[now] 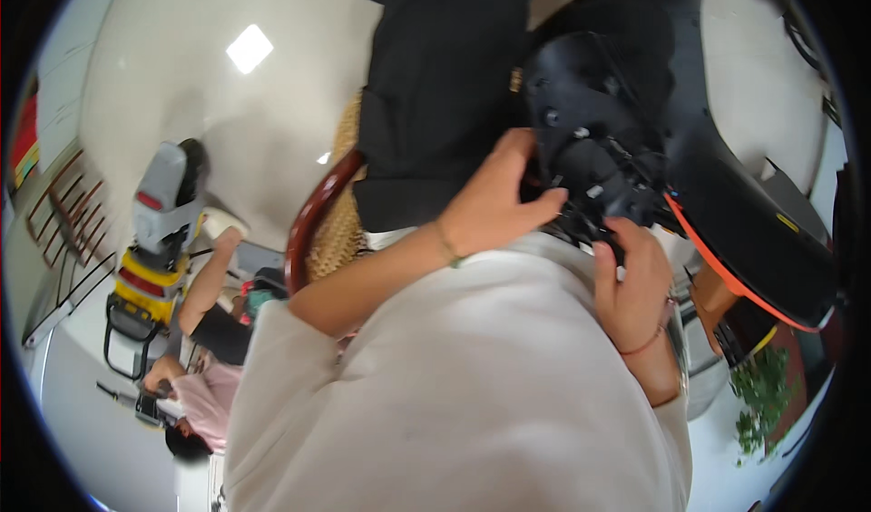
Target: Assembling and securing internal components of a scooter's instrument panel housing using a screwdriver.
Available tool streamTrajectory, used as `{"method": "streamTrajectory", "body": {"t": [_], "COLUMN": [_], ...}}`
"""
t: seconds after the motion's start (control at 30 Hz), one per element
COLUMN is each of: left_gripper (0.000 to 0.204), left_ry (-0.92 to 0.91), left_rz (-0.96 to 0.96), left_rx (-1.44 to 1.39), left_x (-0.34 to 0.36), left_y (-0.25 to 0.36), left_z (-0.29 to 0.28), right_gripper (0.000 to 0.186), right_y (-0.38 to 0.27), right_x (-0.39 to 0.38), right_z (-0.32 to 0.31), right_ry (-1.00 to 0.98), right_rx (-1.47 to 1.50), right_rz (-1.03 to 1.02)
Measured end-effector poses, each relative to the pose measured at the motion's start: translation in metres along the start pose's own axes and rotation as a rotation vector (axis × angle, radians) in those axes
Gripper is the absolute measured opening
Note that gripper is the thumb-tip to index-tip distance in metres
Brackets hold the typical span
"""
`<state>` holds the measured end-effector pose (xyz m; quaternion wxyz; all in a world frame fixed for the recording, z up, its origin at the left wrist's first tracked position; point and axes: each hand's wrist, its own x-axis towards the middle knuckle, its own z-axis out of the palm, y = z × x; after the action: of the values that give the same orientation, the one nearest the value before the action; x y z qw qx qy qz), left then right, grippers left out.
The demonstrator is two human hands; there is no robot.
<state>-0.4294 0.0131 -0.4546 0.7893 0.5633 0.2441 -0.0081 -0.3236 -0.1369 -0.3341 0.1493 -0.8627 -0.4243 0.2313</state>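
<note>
A black plastic shell (581, 86) with straps, cables and small fittings lies at the right side of my lap. My left hand (494, 195) is at its left edge, thumb stretched toward the cables and the other fingertips hidden behind the shell. On the near side my right hand (635, 285) has its thumb and forefinger bent close together by the dark cables (590, 213). Whatever lies between those fingers is too dark to make out. Beyond my right hand, a large curved black panel (726, 213) with an orange edge reaches across the right side.
My black-trousered leg (445, 86) extends forward. A woven chair with a curved wooden arm (313, 213) is at my left. Farther left are a grey and yellow machine (150, 272), a person in pink (204, 394) and a metal rack (68, 208). A plant (762, 399) stands at lower right.
</note>
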Motion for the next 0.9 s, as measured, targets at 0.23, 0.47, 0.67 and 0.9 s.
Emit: {"method": "streamTrajectory", "body": {"t": [0.23, 0.47, 0.67, 0.9], "left_gripper": [0.054, 0.057, 0.061, 0.060], "left_ry": [0.015, -0.031, -0.018, -0.031], "left_rz": [-0.095, -0.075, -0.137, -0.134], "left_rx": [-0.086, -0.047, -0.054, -0.063], "left_x": [-0.005, -0.002, -0.005, -0.003], "left_y": [-0.001, 0.002, 0.000, 0.002], "left_z": [-0.001, 0.003, 0.004, 0.003], "right_gripper": [0.033, 0.036, 0.033, 0.031], "right_y": [0.007, 0.011, 0.010, 0.010], "right_x": [0.000, -0.011, -0.010, -0.004], "right_z": [0.002, 0.004, 0.001, 0.003], "right_ry": [-0.002, 0.056, 0.065, 0.088], "right_rx": [-0.026, 0.004, 0.037, 0.050], "right_rz": [-0.136, -0.055, -0.093, -0.080]}}
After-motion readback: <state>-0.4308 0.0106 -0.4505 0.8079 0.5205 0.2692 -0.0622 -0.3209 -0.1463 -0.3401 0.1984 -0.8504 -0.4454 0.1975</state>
